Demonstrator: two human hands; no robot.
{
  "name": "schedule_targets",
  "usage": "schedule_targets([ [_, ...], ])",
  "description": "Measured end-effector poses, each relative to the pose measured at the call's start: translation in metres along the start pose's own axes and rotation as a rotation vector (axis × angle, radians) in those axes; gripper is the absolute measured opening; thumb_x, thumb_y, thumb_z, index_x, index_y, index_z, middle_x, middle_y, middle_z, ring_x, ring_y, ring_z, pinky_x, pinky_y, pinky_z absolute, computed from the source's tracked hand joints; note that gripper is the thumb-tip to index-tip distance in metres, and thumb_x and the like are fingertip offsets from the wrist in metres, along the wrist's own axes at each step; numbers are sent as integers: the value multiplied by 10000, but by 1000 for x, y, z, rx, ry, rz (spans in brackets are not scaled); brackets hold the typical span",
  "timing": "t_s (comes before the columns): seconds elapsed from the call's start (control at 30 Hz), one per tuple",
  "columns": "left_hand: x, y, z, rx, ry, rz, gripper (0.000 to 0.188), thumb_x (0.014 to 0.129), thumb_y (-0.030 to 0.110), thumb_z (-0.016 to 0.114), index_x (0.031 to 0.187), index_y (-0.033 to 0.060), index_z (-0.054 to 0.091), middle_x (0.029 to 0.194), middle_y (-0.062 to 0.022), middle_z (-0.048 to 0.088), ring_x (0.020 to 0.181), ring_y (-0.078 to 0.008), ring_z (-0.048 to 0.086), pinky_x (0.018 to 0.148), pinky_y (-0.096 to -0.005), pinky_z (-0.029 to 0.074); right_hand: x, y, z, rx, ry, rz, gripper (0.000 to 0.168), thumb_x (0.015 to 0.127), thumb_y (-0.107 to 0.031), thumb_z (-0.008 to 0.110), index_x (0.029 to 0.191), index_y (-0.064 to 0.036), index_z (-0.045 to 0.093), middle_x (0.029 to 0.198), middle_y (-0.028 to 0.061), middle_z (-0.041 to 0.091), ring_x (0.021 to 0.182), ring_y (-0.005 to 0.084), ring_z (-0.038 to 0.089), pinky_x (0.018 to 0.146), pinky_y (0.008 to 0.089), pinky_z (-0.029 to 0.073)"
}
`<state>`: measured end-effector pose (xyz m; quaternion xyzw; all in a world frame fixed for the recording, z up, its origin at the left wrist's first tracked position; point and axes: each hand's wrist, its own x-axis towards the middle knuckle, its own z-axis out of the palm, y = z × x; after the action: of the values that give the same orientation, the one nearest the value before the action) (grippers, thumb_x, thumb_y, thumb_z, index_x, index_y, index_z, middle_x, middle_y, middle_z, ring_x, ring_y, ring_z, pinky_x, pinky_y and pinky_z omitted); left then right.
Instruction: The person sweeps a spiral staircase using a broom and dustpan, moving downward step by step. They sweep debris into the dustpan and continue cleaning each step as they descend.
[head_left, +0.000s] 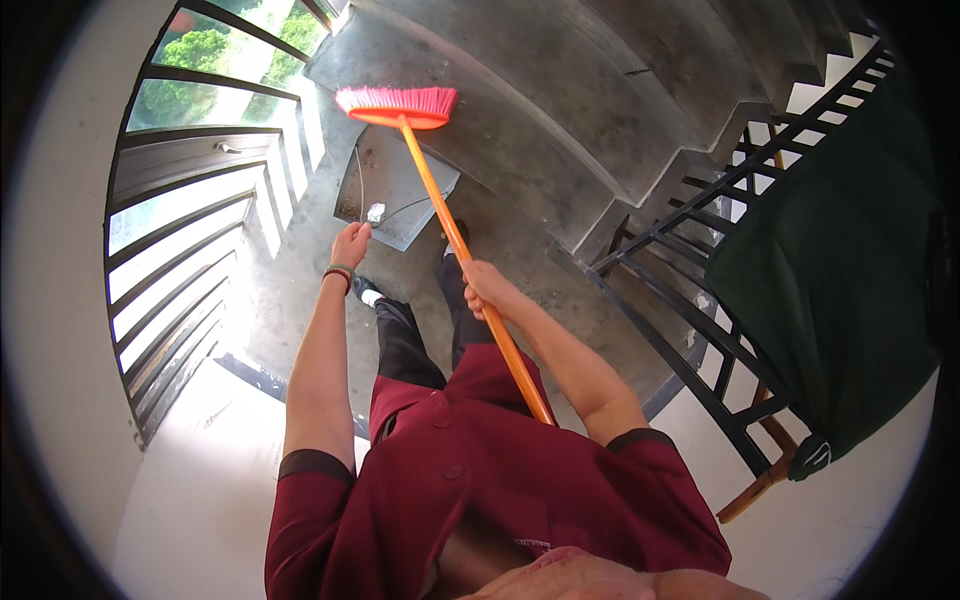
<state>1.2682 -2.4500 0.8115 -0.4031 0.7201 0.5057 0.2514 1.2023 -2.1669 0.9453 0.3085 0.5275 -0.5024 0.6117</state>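
My right hand (491, 290) is closed around the orange handle of a broom (429, 169). The broom's pink bristles point away from me, just past the far edge of a grey dustpan (409, 169). My left hand (352, 244) grips the thin wire handle of that dustpan, at its near left side. Inside the pan lie a crumpled white scrap (376, 212) and some brownish dirt along the left. A green and a dark red bracelet circle my left wrist.
Concrete stairs (555, 112) rise at the upper right, with a black metal railing (675, 300) beside them. Dark green cloth (832, 277) hangs over the railing. Barred windows (202, 142) line the left wall. My shoes stand on the concrete landing near the dustpan.
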Motion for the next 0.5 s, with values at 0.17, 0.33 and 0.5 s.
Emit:
schedule_targets([
  [0.17,8,-26,1,-61,41,15,306,858,331,536,802,36,594,680,-42,599,564,-97,534,541,-259,430,-78,15,-25,160,-276,161,294,927,-381,380,825,-105,378,508,-22,333,339,65,305,315,236,285],
  [0.33,-2,-24,2,-17,36,41,300,851,333,544,784,45,598,654,-24,588,579,-102,546,557,-255,433,-82,-8,-43,-150,-58,-55,315,930,-394,393,833,-94,394,524,-9,369,344,70,322,318,240,297],
  [0.5,-11,-13,10,62,31,-6,323,843,360,541,803,49,615,669,-26,604,623,-107,568,601,-264,443,-62,9,-108,23,187,-30,312,925,-399,394,835,-100,384,538,-5,380,358,72,336,329,258,321],
])
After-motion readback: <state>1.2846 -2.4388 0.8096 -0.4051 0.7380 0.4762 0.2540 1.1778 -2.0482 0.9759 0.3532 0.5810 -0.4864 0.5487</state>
